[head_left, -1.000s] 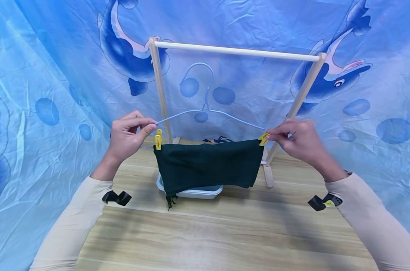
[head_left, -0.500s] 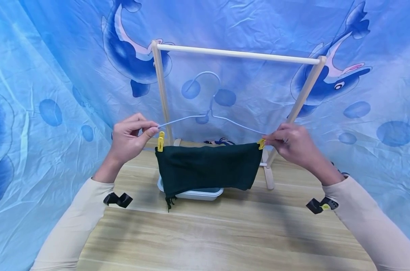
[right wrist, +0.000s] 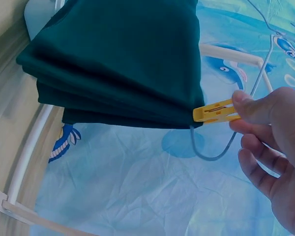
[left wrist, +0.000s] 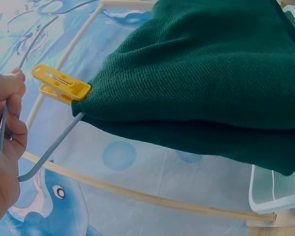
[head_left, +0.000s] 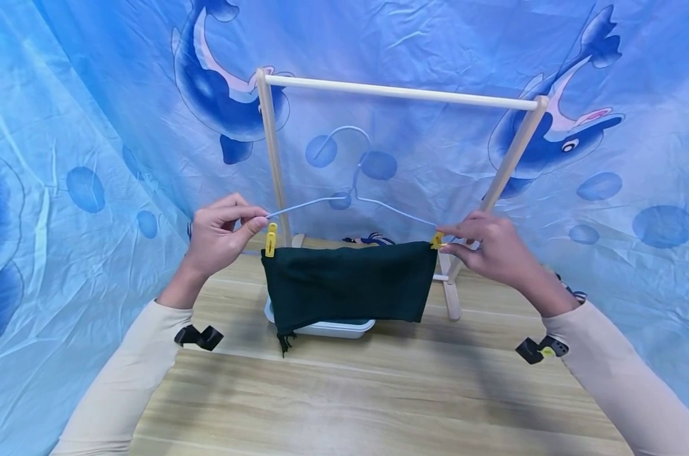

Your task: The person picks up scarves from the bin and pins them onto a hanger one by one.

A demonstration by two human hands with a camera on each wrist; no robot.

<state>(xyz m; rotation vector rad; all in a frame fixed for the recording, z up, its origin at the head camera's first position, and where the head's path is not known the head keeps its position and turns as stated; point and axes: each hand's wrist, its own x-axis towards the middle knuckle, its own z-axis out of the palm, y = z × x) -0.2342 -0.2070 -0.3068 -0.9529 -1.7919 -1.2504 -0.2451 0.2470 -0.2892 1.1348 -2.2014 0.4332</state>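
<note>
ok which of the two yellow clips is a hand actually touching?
The right-end yellow clip: the right hand pinches it. The left-end clip hangs free, since the left hand grips the hanger wire.

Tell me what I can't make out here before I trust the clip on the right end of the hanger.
- Right peg: right wrist view, the right hand's fingertips cover its tail, so the pinch can't be judged.
- Hanger bottom bar: green cloth drapes over it in every view.
- White tray: head view, cloth hides its contents.
- Left hand: left wrist view, cut off by the frame edge.
</note>
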